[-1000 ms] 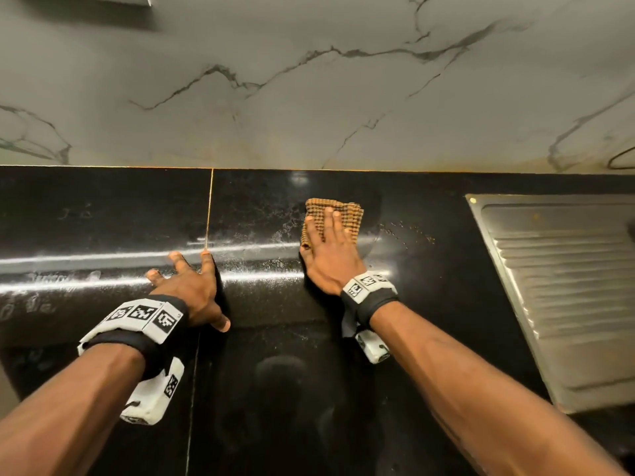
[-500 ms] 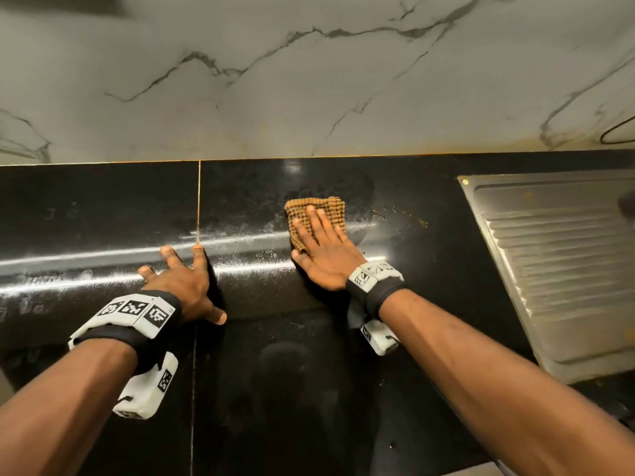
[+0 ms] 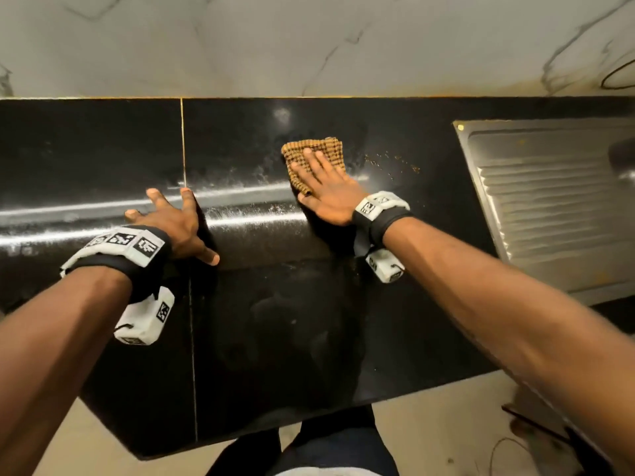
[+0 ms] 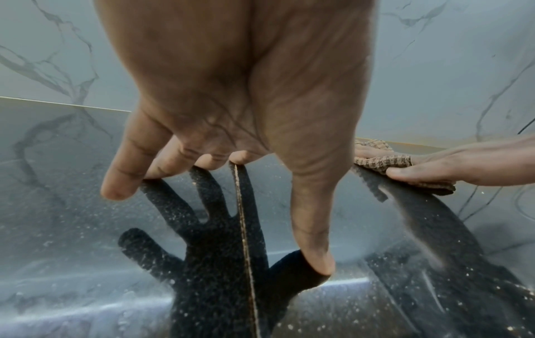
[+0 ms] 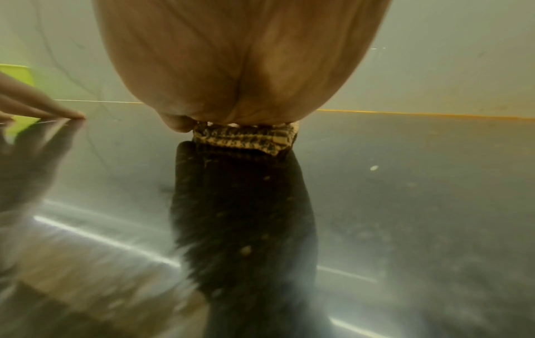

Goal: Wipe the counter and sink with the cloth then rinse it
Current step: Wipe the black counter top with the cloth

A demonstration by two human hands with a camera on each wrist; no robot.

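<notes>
A brown checked cloth (image 3: pixel 314 151) lies flat on the black stone counter (image 3: pixel 257 321), and my right hand (image 3: pixel 324 182) presses it down with straight fingers. The cloth (image 4: pixel 385 161) shows under that hand in the left wrist view, and as a folded edge (image 5: pixel 246 137) below the palm in the right wrist view. My left hand (image 3: pixel 171 218) rests spread on the counter to the left, fingertips (image 4: pixel 115 189) touching the surface beside a thin seam (image 3: pixel 184 149). The steel sink drainboard (image 3: pixel 556 207) lies at the right. Crumbs (image 3: pixel 391 161) sit just right of the cloth.
A white marble-patterned wall (image 3: pixel 309 42) rises behind the counter. Dusty smears (image 3: pixel 240 176) streak the counter between the hands. The counter's front edge (image 3: pixel 309 420) runs above a pale floor and my legs. A green-yellow object (image 5: pixel 17 75) shows at far left in the right wrist view.
My right hand has slid the cloth slightly toward me and to the left across the counter. The left hand stayed planted. My head has moved back, so more of the counter front shows.
</notes>
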